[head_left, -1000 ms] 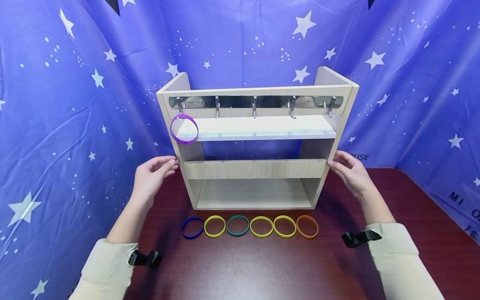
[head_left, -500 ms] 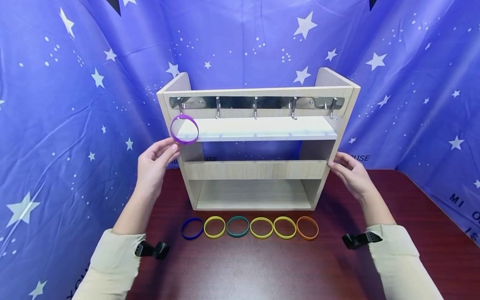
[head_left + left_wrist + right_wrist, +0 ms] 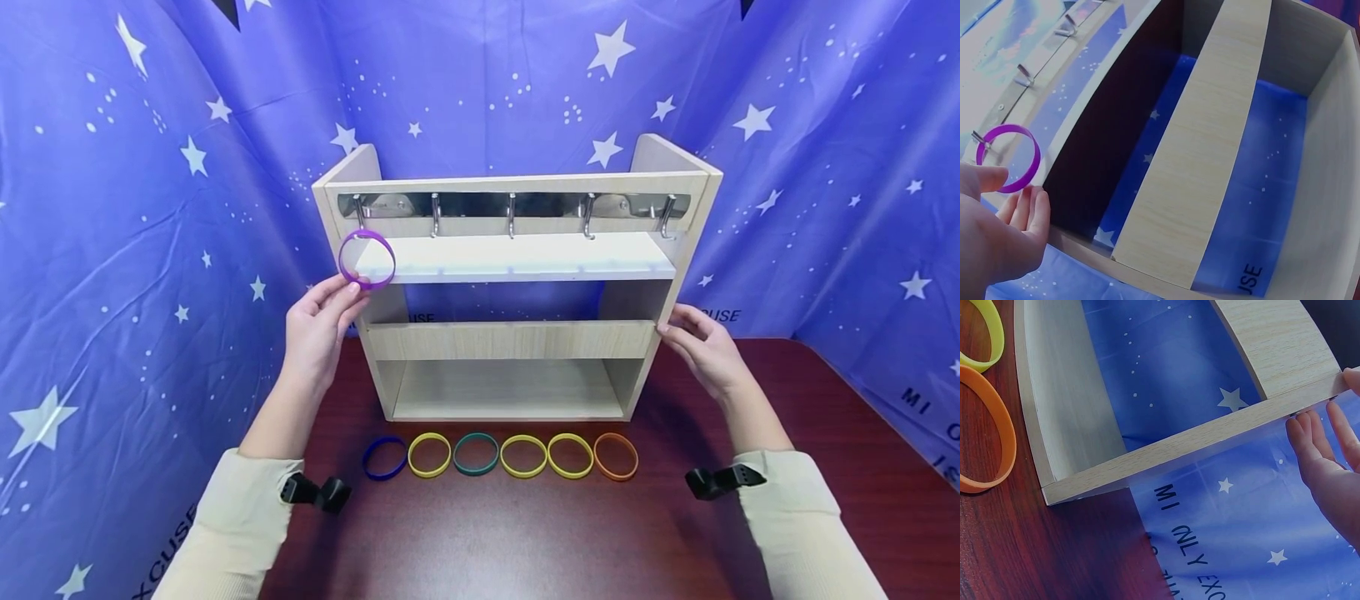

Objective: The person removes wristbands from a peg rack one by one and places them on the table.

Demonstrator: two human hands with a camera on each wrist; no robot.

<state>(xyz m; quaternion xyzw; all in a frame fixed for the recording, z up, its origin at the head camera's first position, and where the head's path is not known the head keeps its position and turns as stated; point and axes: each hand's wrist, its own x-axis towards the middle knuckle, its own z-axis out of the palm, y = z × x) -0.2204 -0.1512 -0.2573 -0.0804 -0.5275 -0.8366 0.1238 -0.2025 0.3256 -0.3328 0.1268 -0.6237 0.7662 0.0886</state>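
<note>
A purple silicone wristband (image 3: pixel 392 250) hangs from the leftmost hook (image 3: pixel 358 212) of the metal rail on a small wooden shelf (image 3: pixel 510 340). My left hand (image 3: pixel 318 329) pinches the band's lower edge, its thumb in front and index finger behind. In the left wrist view, the purple band (image 3: pixel 1036 156) loops round the hook beside the thumb. My right hand (image 3: pixel 701 346) holds the shelf's right side panel, with the thumb at its front edge and fingers along the outer face. Part of that hand (image 3: pixel 1335 481) lies outside the right wrist view.
In front of the shelf, a row of wristbands lies on the dark red table (image 3: pixel 480 542): a blue one (image 3: pixel 365 462), a green one (image 3: pixel 476 472), an orange one (image 3: pixel 636 458) and several yellow ones (image 3: pixel 429 475). A blue star-patterned curtain (image 3: pixel 480 83) surrounds the table.
My left hand has left the shelf's left side, risen to the purple wristband and taken hold of its lower edge. The band has shifted slightly left. My right hand has stayed in place.
</note>
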